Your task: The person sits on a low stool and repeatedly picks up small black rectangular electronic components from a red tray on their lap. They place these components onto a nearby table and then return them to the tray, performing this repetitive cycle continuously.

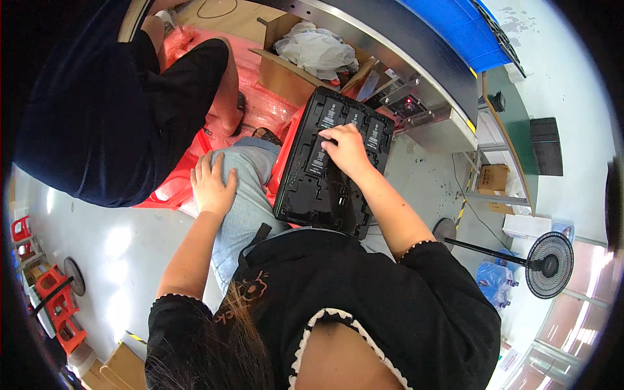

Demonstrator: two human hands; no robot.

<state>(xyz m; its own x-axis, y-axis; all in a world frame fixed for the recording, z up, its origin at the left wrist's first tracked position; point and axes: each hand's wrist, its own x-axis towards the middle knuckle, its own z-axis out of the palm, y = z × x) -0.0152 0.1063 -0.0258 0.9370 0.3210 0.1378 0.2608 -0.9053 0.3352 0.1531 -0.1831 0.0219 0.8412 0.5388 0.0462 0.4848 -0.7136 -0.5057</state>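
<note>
A black plastic tray [299, 198] lies before me beside my right thigh, with moulded recesses. Several flat black pieces with pale printing [375, 138] sit in it. Over the tray's middle, my right hand [346, 151] has its fingers bent and drawn together at one of these pieces; whatever is between the fingertips is hidden. My left hand [213, 185] rests open on the denim over my left thigh, fingers spread, holding nothing. Red plastic [278, 172] shows under the tray's left edge.
A co-worker in dark clothes [97, 110] sits close on my left. An open cardboard box [279, 75] with white plastic bags is beyond the tray. A metal-sided machine [429, 123] stands to the far right, and a black fan [549, 265] at right. Red bubble wrap [266, 104] covers the floor ahead.
</note>
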